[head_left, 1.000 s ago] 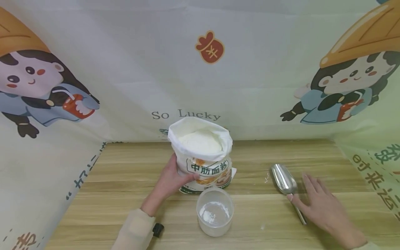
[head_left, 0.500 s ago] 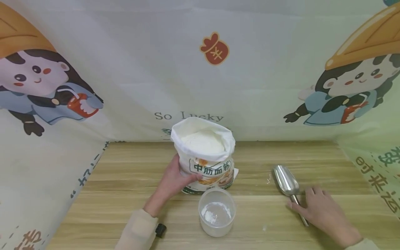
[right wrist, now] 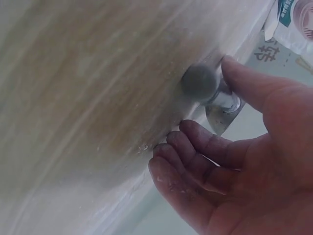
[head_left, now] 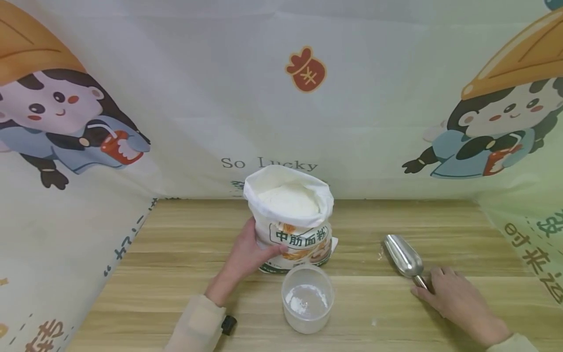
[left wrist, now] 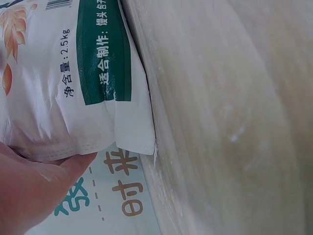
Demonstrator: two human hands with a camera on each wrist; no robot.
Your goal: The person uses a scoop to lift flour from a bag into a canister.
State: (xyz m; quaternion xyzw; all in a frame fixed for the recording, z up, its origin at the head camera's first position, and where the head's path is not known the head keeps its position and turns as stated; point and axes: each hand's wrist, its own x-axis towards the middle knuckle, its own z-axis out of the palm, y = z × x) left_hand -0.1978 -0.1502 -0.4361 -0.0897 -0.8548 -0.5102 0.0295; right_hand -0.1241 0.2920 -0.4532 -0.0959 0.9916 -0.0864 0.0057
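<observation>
In the head view an open white bag of flour (head_left: 288, 220) stands upright on the table. My left hand (head_left: 251, 250) holds its left side, thumb across the front, the other fingers mostly hidden behind. The left wrist view shows the bag's green lower band (left wrist: 105, 58) and part of that hand (left wrist: 34, 186). A clear plastic cup (head_left: 307, 299) with a little white powder inside stands before the bag. On the right lies a metal scoop (head_left: 404, 256). My right hand (head_left: 459, 298) is at its handle (right wrist: 200, 83), thumb on one side, bent fingers on the other, with a gap visible between fingers and handle.
A wood-grain table (head_left: 189, 230) carries everything, with white specks of powder here and there. A printed cloth (head_left: 198, 98) rises behind and at both sides. Near the left sleeve is a small black object (head_left: 228, 324).
My right hand, earlier flatter with fingers spread beside the scoop, has drawn back and come over the handle with fingers bent. The left hand stays on the bag. The head view has shifted slightly.
</observation>
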